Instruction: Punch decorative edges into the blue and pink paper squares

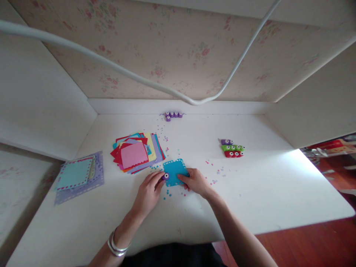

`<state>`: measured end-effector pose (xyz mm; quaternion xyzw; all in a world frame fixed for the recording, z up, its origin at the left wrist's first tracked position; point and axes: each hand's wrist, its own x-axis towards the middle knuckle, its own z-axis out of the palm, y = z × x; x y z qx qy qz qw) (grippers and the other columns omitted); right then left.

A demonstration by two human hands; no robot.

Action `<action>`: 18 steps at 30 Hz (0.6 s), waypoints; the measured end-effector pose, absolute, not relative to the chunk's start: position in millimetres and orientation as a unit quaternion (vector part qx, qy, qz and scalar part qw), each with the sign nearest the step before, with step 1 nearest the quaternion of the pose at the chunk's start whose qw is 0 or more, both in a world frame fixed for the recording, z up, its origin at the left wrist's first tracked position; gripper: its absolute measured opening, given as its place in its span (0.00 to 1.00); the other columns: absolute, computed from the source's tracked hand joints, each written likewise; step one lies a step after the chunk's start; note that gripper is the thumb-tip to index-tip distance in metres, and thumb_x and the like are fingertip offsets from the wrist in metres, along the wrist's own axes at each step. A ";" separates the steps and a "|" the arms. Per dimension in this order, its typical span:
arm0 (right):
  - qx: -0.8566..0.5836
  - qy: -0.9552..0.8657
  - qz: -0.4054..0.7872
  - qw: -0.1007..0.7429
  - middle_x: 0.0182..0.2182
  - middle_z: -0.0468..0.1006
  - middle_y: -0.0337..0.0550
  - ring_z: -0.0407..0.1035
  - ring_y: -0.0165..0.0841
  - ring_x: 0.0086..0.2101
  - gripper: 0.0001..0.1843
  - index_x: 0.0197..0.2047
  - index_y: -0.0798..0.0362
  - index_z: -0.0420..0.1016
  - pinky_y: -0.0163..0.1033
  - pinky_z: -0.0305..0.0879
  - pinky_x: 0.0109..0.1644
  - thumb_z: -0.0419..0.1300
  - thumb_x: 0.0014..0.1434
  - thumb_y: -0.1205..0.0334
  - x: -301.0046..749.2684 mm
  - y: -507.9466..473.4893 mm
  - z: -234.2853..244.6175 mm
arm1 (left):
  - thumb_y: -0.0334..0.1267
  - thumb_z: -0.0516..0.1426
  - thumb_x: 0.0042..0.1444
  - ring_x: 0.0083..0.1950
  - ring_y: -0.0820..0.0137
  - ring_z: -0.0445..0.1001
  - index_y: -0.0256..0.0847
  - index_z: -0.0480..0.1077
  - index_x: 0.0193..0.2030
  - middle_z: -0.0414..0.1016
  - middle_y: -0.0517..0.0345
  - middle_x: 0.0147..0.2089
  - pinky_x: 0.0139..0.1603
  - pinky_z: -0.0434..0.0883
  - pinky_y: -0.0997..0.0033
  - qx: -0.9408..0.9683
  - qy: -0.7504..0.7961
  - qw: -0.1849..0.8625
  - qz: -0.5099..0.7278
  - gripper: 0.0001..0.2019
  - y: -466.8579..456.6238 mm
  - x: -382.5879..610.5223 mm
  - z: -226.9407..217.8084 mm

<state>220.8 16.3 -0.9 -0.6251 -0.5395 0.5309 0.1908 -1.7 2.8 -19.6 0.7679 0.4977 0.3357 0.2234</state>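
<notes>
I see, from far off, the left hand (147, 191) with its fingers and thumb closed on a small, chunky purple punch (166, 176), which has a round white top with a dark dot; the punch sits at the left edge of the blue paper (175, 171), low down near its corner; I see the right hand (196, 181) pinching that paper at its right side, thumb flat on top and fingers tucked under; the paper is thin and almost square, with little holes along its edges, and it is held over the smooth white table (258, 193), near the middle.

Tiny paper bits (167, 193) are sprinkled around it; up and to the left I see a messy pile of flat paper (134, 154), pink, red, yellow, blue and lilac, with corners poking out; farther left lie sheets with holes along their edges, a pale blue one (74, 173) over a bigger lilac one (99, 168); I spot purple punches (174, 115) at the back, and more chunky punches (233, 148), purple, green and red, in rows at the right; a shiny, round metal bracelet (114, 244) circles the left wrist.
</notes>
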 end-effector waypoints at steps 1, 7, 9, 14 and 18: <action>-0.626 -0.538 0.531 0.190 0.17 0.73 0.38 0.65 0.27 0.17 0.15 0.25 0.54 0.69 0.31 0.59 0.20 0.57 0.58 0.53 220.6 16.5 -0.4 | 0.36 0.55 0.63 0.53 0.64 0.74 0.44 0.70 0.53 0.76 0.53 0.51 0.56 0.73 0.61 0.768 0.497 0.225 0.335 0.13 2.8 -1.6 -19.7; -0.629 -0.539 0.528 0.188 0.17 0.73 0.37 0.65 0.27 0.17 0.15 0.25 0.54 0.68 0.30 0.59 0.20 0.57 0.58 0.53 220.4 16.9 2.1 | 0.36 0.55 0.63 0.53 0.64 0.74 0.44 0.69 0.54 0.75 0.53 0.51 0.57 0.72 0.60 0.768 0.498 0.225 0.333 0.13 2.6 -1.0 -19.3; -0.629 -0.543 0.525 0.186 0.17 0.73 0.37 0.65 0.26 0.17 0.16 0.24 0.53 0.68 0.30 0.59 0.20 0.57 0.58 0.53 220.6 16.8 2.4 | 0.36 0.55 0.63 0.53 0.64 0.73 0.44 0.69 0.54 0.75 0.53 0.51 0.57 0.72 0.60 0.768 0.498 0.225 0.335 0.13 2.5 -1.1 -19.5; -0.625 -0.543 0.528 0.188 0.17 0.74 0.37 0.66 0.27 0.17 0.15 0.25 0.53 0.68 0.31 0.60 0.21 0.57 0.58 0.52 220.5 16.3 4.3 | 0.37 0.55 0.63 0.53 0.64 0.74 0.45 0.69 0.54 0.75 0.52 0.51 0.57 0.72 0.58 0.763 0.500 0.231 0.338 0.13 1.9 -1.3 -19.3; -0.626 -0.542 0.527 0.190 0.17 0.74 0.37 0.66 0.27 0.17 0.15 0.25 0.53 0.68 0.31 0.60 0.21 0.57 0.58 0.52 219.9 16.6 6.5 | 0.38 0.54 0.64 0.53 0.63 0.73 0.45 0.69 0.54 0.75 0.51 0.51 0.57 0.72 0.57 0.763 0.500 0.232 0.337 0.13 1.5 -0.7 -18.1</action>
